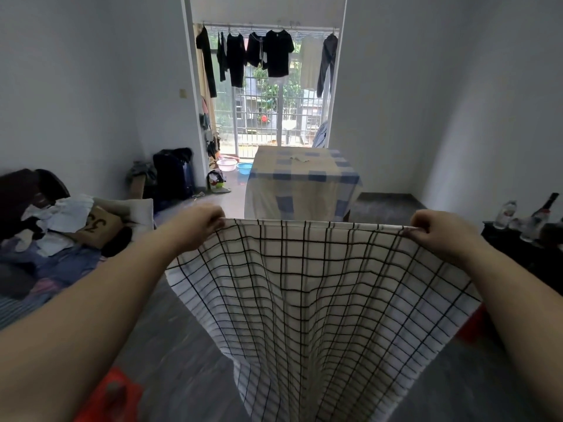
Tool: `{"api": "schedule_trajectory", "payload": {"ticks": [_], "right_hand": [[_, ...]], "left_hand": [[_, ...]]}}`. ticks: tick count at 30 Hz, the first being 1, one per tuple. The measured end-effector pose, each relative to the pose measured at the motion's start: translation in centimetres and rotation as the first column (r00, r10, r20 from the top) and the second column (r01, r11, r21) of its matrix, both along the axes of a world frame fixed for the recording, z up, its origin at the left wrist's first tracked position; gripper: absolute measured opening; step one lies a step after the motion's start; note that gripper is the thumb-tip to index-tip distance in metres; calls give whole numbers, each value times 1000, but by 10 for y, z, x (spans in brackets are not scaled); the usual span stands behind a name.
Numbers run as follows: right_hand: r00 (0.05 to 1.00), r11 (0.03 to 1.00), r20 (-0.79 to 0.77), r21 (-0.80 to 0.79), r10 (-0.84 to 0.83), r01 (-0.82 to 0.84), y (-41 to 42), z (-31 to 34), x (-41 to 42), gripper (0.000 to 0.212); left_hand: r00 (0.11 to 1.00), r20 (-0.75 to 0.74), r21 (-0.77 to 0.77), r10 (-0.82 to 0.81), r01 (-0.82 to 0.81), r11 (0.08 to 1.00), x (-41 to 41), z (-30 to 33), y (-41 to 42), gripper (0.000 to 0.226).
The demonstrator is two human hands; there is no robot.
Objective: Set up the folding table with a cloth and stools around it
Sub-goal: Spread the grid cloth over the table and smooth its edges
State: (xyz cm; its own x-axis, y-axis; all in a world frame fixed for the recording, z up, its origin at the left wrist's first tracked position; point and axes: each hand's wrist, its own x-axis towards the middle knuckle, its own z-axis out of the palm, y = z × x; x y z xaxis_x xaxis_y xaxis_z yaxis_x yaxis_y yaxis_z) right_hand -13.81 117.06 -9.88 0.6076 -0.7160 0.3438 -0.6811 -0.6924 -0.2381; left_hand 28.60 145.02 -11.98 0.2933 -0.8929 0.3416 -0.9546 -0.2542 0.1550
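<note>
A white cloth with a black grid pattern (310,300) hangs spread in the air in front of me. My left hand (198,226) pinches its top left corner and my right hand (435,229) pinches its top right corner, both arms stretched forward. The top edge is pulled straight between them and the lower part sags and billows. A red stool (112,394) shows at the bottom left, and another red stool (470,327) peeks out behind the cloth's right edge. The folding table is hidden from view.
A table draped in a blue-and-cream checked cloth (301,184) stands ahead by the balcony door. A bed (45,254) piled with clothes lies at the left. A dark stand with bottles (518,236) is at the right. Basins (234,166) sit near the door.
</note>
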Motion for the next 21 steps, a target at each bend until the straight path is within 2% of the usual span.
{"api": "schedule_trajectory", "payload": {"ticks": [1, 2, 4, 7, 10, 12, 15, 16, 18, 19, 21], "right_hand": [[999, 999, 18, -31, -28, 28, 2, -2, 0, 24], [999, 999, 41, -37, -34, 36, 5, -2, 1, 25], [998, 999, 63, 37, 17, -20, 11, -1, 2, 26], [985, 955, -23, 251, 170, -159, 22, 10, 2, 16], [971, 938, -135, 312, 198, -148, 28, 21, 6, 10], [973, 969, -199, 237, 115, -66, 27, 26, 12, 13], [936, 989, -322, -24, -143, 143, 22, 27, 23, 21], [916, 974, -330, -94, -228, 208, 21, 26, 28, 20], [923, 958, -258, -99, -285, 268, 18, 20, 36, 15], [940, 960, -192, -61, -282, 275, 16, 16, 40, 14], [963, 965, -45, -15, -264, 264, 9, 6, 43, 14]], "left_hand": [[1000, -22, -3, -11, 11, 1000, 1, -2, 5, 3], [999, -35, -18, -17, 16, 1000, 1, -2, 11, 8], [1000, 16, -42, 16, -16, 999, 3, -1, 20, 11], [966, 157, -53, 206, -200, 978, 7, 6, 29, 19], [933, 131, -51, 335, -331, 942, 5, 9, 30, 24], [925, 38, -69, 379, -376, 924, 0, 11, 27, 22], [912, -101, -65, 397, -404, 912, -9, 10, 18, 15], [906, -210, -74, 368, -391, 918, -12, 8, 14, 12], [837, -483, -131, 258, -361, 923, -17, 4, 6, 8], [794, -566, -161, 221, -370, 915, -19, 4, 3, 7], [744, -643, -192, 182, -387, 902, -21, 5, -2, 8]]}}
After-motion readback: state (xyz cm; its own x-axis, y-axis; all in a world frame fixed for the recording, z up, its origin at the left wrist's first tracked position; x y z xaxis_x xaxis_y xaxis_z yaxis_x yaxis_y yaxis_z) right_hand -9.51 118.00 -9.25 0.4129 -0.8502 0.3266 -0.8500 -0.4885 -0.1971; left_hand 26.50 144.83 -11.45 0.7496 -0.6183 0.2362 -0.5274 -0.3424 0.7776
